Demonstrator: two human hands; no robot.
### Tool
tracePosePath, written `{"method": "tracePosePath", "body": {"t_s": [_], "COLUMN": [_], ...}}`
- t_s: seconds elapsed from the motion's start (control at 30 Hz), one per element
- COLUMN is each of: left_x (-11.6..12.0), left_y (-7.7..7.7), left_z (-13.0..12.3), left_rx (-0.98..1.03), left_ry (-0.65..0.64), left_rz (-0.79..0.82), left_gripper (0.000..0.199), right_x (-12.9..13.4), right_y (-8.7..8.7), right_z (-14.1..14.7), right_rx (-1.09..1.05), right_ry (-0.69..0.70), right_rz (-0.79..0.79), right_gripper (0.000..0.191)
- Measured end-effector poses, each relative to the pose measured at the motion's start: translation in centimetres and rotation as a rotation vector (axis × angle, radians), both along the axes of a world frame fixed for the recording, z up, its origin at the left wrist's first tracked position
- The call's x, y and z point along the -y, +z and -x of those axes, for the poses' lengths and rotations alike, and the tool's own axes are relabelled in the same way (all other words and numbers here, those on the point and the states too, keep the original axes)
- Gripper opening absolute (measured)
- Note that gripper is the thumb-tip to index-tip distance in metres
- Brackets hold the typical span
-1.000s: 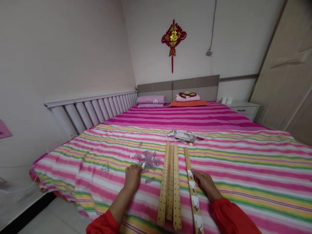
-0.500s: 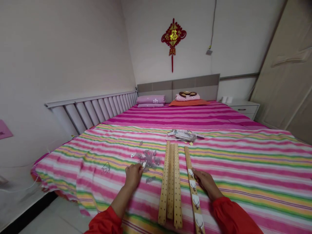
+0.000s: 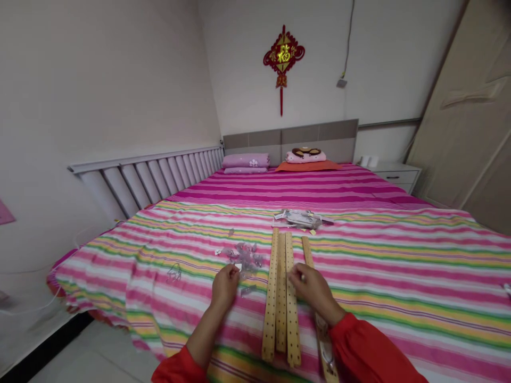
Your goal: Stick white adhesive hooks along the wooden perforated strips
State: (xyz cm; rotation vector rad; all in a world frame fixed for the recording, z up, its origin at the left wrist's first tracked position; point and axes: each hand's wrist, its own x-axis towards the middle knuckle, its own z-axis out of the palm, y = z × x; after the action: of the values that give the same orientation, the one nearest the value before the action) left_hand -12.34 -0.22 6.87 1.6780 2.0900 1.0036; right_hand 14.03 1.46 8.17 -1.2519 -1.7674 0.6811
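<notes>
My left hand (image 3: pixel 225 287) sits at the near edge of a heap of small transparent plastic packets (image 3: pixel 244 257), pinching a small white piece (image 3: pixel 238 266) in its fingertips. A loose transparent packet (image 3: pixel 248 290) lies just below it. My right hand (image 3: pixel 315 290) is over a wooden strip with white hooks (image 3: pixel 307 252), hiding its middle. Its fingers are curled, and I cannot tell if they hold anything. Three perforated wooden strips (image 3: pixel 281 295) lie side by side between my hands. Farther on lies a bundle of packaged hardware (image 3: pixel 299 218).
Everything lies on a bed with a pink, green and yellow striped cover (image 3: pixel 399 271). A thin wire shape (image 3: pixel 174 273) lies left of my left hand. Pillows (image 3: pixel 275 166) stand at the headboard, a slatted rail (image 3: pixel 147 183) runs along the left wall, and a nightstand (image 3: pixel 395 175) stands far right.
My right hand has moved left and forward onto the hooked strip, uncovering less of its hooks. My left hand has shifted slightly right toward the packet heap. The view has tilted a little.
</notes>
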Motion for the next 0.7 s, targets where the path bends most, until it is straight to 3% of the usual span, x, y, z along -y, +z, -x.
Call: {"method": "tracePosePath", "body": {"t_s": [0.1, 0.17, 0.4, 0.57, 0.7], "left_x": [0.4, 0.6, 0.7, 1.0, 1.8], "left_y": [-0.4, -0.8, -1.3, -0.5, 0.9], "left_z": [-0.6, -0.7, 0.1, 0.4, -0.4], "left_rx": [0.043, 0.126, 0.690, 0.989, 1.285], "left_ry": [0.006, 0.008, 0.058, 0.064, 0.124], "left_rz": [-0.065, -0.126, -0.189, -0.143, -0.045], "left_gripper": [0.012, 0.013, 0.027, 0.034, 0.021], "right_x": [0.9, 1.0, -0.1, 0.0, 0.1], "right_y": [2.5, 3.0, 0.6, 0.0, 0.4], "right_z": [3.7, 5.7, 9.6, 10.5, 10.1], "right_rx": [0.202, 0.235, 0.214, 0.216, 0.131], "right_ry": [0.113, 0.204, 0.476, 0.483, 0.333], "right_rz": [-0.117, -0.133, -0.156, -0.186, -0.121], "right_gripper": [0.011, 0.009, 0.041, 0.046, 0.030]}}
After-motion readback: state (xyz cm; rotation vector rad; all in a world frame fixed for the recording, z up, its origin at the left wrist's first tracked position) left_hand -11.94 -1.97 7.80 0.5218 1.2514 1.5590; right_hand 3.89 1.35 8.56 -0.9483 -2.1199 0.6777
